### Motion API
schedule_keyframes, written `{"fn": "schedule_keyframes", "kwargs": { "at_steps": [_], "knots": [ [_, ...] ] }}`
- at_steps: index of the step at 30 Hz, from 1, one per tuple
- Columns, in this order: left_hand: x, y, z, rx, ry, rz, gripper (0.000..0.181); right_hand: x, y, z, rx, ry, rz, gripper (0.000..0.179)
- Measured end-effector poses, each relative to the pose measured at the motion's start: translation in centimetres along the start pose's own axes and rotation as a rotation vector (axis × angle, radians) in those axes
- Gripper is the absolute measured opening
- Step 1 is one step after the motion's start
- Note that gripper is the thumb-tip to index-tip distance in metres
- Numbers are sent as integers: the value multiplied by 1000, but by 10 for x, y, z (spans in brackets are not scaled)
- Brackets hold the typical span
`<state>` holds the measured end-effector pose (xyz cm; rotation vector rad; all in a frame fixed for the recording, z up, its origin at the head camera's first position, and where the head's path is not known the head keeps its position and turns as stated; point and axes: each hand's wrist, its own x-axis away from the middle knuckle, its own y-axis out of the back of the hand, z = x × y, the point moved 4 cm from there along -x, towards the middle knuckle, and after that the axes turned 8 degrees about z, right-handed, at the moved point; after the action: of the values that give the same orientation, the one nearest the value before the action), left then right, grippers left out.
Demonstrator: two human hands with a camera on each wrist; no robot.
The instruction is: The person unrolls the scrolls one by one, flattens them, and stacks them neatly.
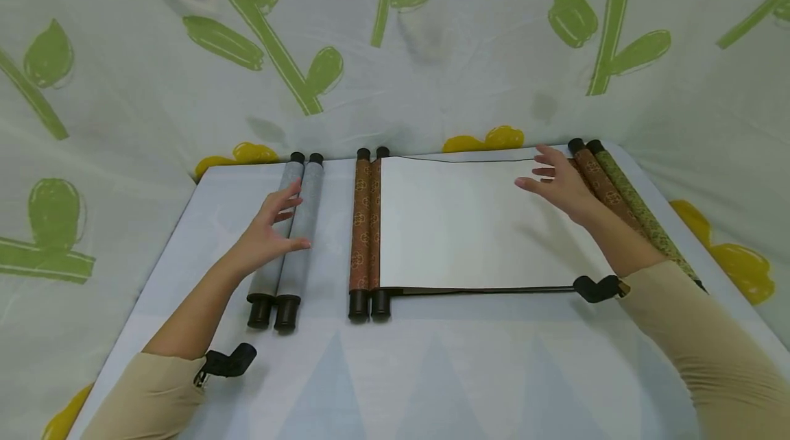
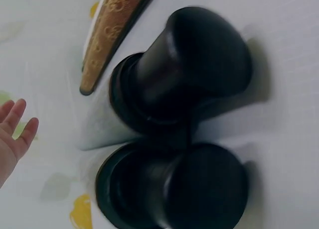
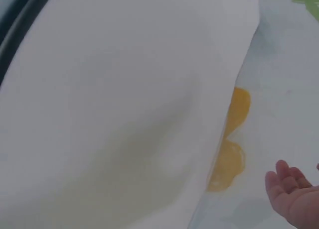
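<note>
My left hand, fingers spread and relaxed, hovers over two light grey scrolls with black end knobs, which lie side by side. In the left wrist view those black knobs loom close, and the hand appears apart from them at the left edge. Over the right part of a flat white sheet is my right hand, holding nothing, fingers loosely extended. The sheet lies between a brown patterned roll on its left and another brown patterned roll on its right, partly hidden by my forearm.
A second brown roll lies against the sheet's left roll. At the far right rests a green patterned scroll. All sit on a white table printed with pale blue triangles, before a leaf-patterned cloth.
</note>
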<state>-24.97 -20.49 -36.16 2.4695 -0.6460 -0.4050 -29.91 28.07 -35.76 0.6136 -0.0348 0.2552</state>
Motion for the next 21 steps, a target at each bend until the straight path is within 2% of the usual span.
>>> {"fn": "schedule_keyframes", "kwargs": {
  "at_steps": [3, 10, 14, 21],
  "knots": [
    [4, 7, -2, -7, -7, 2, 102, -6, -7, 6, -27, 16, 4, 91],
    [15, 20, 4, -14, 50, -7, 103, -18, -31, 26, -63, 83, 32, 86],
    [22, 28, 11, -42, 106, -11, 104, -30, -50, 39, -78, 128, 56, 81],
    [31, 40, 24, -9, 189, -20, 104, -51, -86, 68, -87, 204, 120, 81]
  ]
}}
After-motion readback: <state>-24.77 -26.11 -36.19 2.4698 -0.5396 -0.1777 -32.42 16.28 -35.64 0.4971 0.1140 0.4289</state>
